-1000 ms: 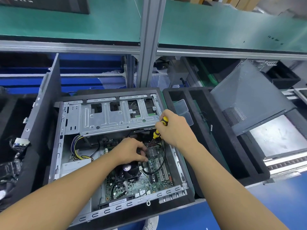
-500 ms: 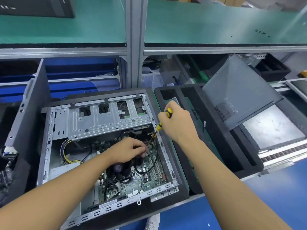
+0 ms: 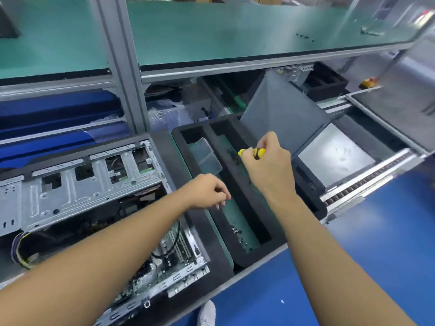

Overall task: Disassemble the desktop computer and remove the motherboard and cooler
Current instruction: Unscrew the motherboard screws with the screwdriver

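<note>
Shoe toe (image 3: 207, 311) shows at 6 o'clock on the blue floor (image 3: 364, 255), just off the bench edge. At 7 o'clock the open desktop case (image 3: 188, 276) lies on its side. Its perforated near rail runs out toward 4 o'clock, and the motherboard (image 3: 164, 262) sits inside against that rail, partly hidden under the left forearm. Further in, the silver drive cage (image 3: 82, 184) spans the case at 9 o'clock, with a yellow-and-black cable bundle (image 3: 21, 252) near its left end.

The left hand (image 3: 207, 192) hangs just past the case's right wall, above the left trough of the black foam tray (image 3: 254, 257). Its fingers curl in, and whether they pinch anything small I cannot tell. Loose screws (image 3: 236, 231) lie in that trough at the hand's 5 o'clock and a clear plastic box (image 3: 206, 154) at its 12 o'clock, with bare trough between them.

The right hand (image 3: 268, 168), at 1 o'clock of the left and apart from it, grips a yellow-and-black screwdriver (image 3: 253, 152) over the tray's right trough. Behind it, a grey side panel (image 3: 282, 118) leans up from the tray's far right edge. A green shelf (image 3: 235, 27) overhangs everything at 12 o'clock.
</note>
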